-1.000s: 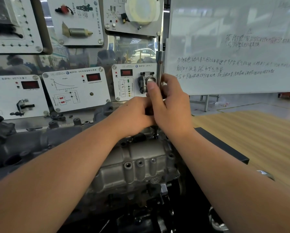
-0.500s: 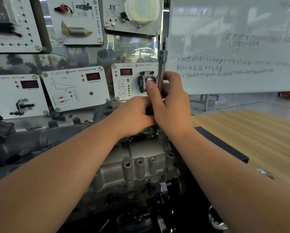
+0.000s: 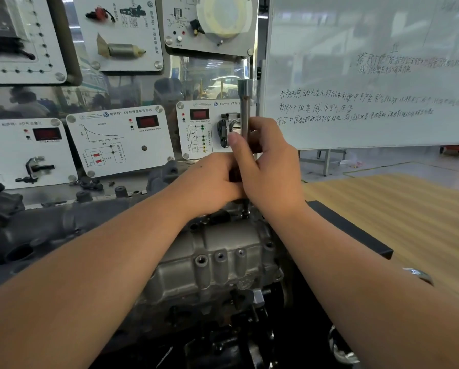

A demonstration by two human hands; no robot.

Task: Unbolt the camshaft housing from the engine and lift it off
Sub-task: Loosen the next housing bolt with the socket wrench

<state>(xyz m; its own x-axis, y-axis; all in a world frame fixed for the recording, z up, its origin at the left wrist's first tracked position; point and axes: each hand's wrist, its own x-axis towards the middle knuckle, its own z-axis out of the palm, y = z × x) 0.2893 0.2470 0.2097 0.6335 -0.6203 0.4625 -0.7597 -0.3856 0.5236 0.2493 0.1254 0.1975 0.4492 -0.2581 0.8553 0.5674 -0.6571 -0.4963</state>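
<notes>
The grey cast camshaft housing (image 3: 217,259) sits on top of the engine in the middle of the head view, with several bolt bosses along its near side. A long steel socket extension bar (image 3: 244,102) stands upright over a bolt at the housing's far edge. My right hand (image 3: 268,166) grips the bar's shaft, thumb up along it. My left hand (image 3: 212,182) is curled round the bar's lower part, pressed against the right hand. The bar's tip (image 3: 245,213) shows below the hands at the housing.
White sensor display panels (image 3: 119,139) stand on a board behind the engine. A whiteboard (image 3: 369,75) with writing stands at the right. A wooden tabletop (image 3: 409,214) lies to the right, beside a black stand edge (image 3: 356,233). Dark engine parts (image 3: 36,230) stretch left.
The upright bar has risen a little in view; more of its top shows above my right hand. Both hands keep their hold at the same spot.
</notes>
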